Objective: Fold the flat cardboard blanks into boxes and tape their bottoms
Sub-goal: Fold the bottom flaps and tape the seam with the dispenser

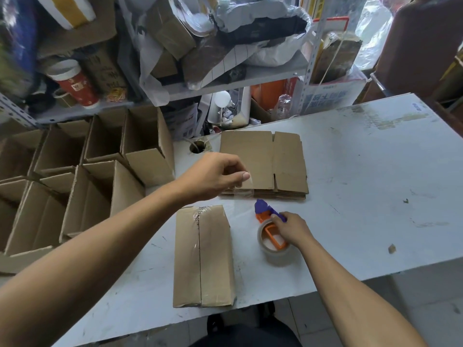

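A folded cardboard box (204, 256) lies bottom-up on the white table (363, 184), with clear tape along its centre seam. Beyond it lies a stack of flat cardboard blanks (278, 161). My left hand (213, 175) hovers over the near left corner of that stack and pinches a strip of clear tape (244, 187) between thumb and fingers. My right hand (292, 227) grips the orange and purple tape dispenser (269, 230), which rests on the table right of the box.
Several finished open boxes (82, 171) stand in rows at the left, below table level. A round cable hole (198, 147) is in the table near the blanks. Cluttered metal shelves (225, 83) with bags, cartons and bottles rise behind.
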